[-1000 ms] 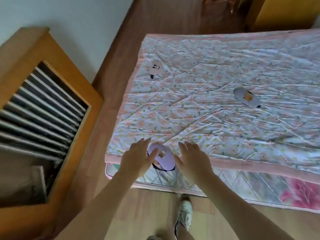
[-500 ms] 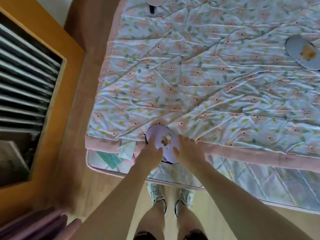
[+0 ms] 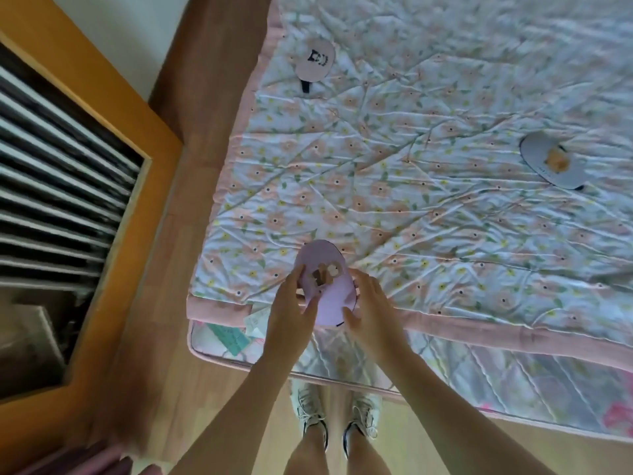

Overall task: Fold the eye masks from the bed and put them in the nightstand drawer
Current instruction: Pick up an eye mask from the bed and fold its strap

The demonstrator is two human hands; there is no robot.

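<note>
A lilac eye mask [image 3: 329, 289] with a small brown print lies at the near edge of the flowered quilt [image 3: 411, 173]. My left hand [image 3: 291, 310] holds its left side, thumb and fingers around the rim. My right hand [image 3: 371, 303] holds its right side, thumb under the near end. A pink eye mask [image 3: 315, 61] with a black print and a dark strap lies at the far left of the bed. A grey eye mask [image 3: 551, 161] with an orange print lies at the right.
A wooden frame [image 3: 113, 234] with dark slats stands to the left of the bed, with a strip of wood floor [image 3: 191, 97] between them. The mattress edge [image 3: 342, 368] sticks out below the quilt. My shoes [image 3: 339, 416] stand on the floor just before it.
Both hands closed in from the sides onto the lilac mask and now hold it. The camera tilted down toward the bed's near edge.
</note>
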